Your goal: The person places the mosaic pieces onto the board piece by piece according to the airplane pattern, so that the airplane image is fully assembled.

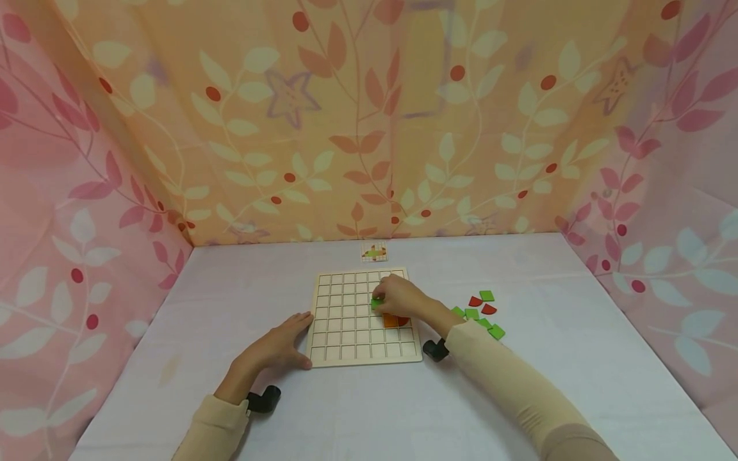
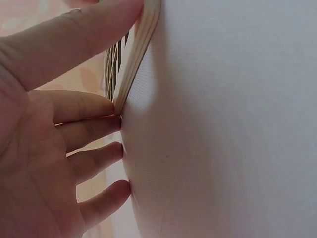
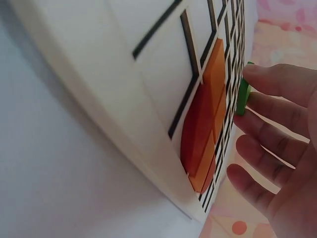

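Observation:
A pale wooden grid board (image 1: 340, 333) lies on the table in front of me. My left hand (image 1: 282, 342) touches the board's left edge, its fingers nearly straight and the thumb by the near corner. Over the right part of the grid, my right hand (image 1: 400, 298) pinches a green square tile (image 3: 242, 96) between thumb and fingertips. Orange pieces (image 3: 215, 74) and red rounded pieces (image 3: 193, 129) sit in cells toward the board's right edge. In the head view the right hand partly hides the green tile and the cells around it.
Loose green squares (image 1: 497, 331) and red quarter-round pieces (image 1: 489, 309) lie right of the board, some behind the right forearm. A small printed card (image 1: 374, 251) lies beyond the board's far edge. Patterned curtains (image 1: 357, 128) enclose the white table (image 1: 369, 410).

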Available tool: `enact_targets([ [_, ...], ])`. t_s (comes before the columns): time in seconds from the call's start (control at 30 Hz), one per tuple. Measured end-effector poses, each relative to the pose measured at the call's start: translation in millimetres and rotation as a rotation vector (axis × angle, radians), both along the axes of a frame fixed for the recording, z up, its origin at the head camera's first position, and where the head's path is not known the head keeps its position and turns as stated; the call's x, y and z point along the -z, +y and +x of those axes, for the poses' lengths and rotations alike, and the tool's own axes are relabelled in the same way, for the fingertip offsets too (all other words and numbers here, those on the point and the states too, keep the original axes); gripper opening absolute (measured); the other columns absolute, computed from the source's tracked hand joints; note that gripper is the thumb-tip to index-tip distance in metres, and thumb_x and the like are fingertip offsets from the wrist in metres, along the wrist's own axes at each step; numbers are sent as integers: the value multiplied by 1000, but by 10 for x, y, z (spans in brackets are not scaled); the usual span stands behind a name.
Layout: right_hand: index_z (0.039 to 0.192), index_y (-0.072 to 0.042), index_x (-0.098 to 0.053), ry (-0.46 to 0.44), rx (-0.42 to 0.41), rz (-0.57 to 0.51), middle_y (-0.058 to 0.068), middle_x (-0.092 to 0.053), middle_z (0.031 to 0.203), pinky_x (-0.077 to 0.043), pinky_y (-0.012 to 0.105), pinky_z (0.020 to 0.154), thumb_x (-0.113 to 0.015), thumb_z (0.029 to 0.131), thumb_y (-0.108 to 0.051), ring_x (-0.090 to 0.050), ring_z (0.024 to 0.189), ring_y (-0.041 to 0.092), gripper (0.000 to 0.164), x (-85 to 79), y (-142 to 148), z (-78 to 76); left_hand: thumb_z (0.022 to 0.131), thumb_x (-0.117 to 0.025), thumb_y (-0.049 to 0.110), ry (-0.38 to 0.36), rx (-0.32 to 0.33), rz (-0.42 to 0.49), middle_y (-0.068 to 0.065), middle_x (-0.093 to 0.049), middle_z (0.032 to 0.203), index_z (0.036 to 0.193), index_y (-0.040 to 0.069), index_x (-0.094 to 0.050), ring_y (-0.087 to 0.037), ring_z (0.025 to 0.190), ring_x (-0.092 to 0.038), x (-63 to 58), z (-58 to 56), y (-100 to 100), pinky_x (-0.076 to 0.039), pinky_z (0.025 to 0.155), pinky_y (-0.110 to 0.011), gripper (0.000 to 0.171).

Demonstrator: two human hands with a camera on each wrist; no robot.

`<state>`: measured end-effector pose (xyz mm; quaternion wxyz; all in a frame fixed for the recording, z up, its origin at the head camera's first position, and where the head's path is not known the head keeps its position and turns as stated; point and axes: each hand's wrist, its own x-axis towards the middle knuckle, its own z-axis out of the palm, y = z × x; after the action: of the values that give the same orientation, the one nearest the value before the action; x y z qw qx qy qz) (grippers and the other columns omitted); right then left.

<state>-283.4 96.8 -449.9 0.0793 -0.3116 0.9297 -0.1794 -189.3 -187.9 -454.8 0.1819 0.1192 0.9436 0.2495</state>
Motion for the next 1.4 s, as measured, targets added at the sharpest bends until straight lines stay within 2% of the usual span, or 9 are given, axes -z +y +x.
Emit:
enact_targets([
  [0.37, 102, -13, -76, 36, -15, 77, 0, -66, 96, -47, 31, 82, -74, 84, -22, -53, 92, 15, 20, 48, -60, 15, 68, -87, 16, 0, -8, -17, -17, -29, 159, 149, 0, -35, -40, 148, -22, -13, -13, 10, -24, 117, -58, 97],
  [0.57, 102, -12, -76, 38, -23, 55, 0, -67, 95, -48, 32, 83, -74, 84, -23, -54, 91, 15, 21, 37, -39, 19, 69, -87, 17, -1, -13, -21, -17, -29, 159, 150, 1, -35, -40, 148, -22, -9, -20, 10, -24, 117, -58, 98],
  [0.67, 102, -11, -77, 5, -7, 16, -1, -66, 94, -49, 32, 84, -73, 84, -24, -55, 90, 14, 22, 13, 20, 32, 69, -86, 18, -10, -15, -20, -17, -28, 159, 150, 1, -34, -40, 148, -21, 1, -21, 14, -23, 117, -58, 98],
  [0.83, 103, -9, -76, -44, 20, -36, 0, -66, 96, -49, 34, 86, -72, 85, -23, -55, 90, 15, 23, -80, 202, 62, 69, -87, 19, -14, -18, -25, -16, -28, 160, 150, 2, -35, -39, 149, -21, 28, -16, 21, -24, 117, -58, 97],
  [1.13, 107, -6, -74, -52, 90, -26, 5, -68, 101, -51, 41, 89, -72, 86, -19, -60, 97, 24, 25, -251, 599, 60, 68, -87, 18, 5, -13, -26, -17, -30, 159, 149, 2, -35, -40, 148, -23, 37, -15, 9, -24, 116, -60, 98],
  [1.4, 111, -2, -72, -65, 185, -111, 11, -69, 104, -52, 43, 87, -72, 86, -19, -60, 99, 28, 30, -258, 1063, 61, 68, -87, 19, 7, -9, -28, -17, -29, 159, 150, 2, -35, -40, 148, -23, 51, -20, 3, -25, 117, -58, 98],
])
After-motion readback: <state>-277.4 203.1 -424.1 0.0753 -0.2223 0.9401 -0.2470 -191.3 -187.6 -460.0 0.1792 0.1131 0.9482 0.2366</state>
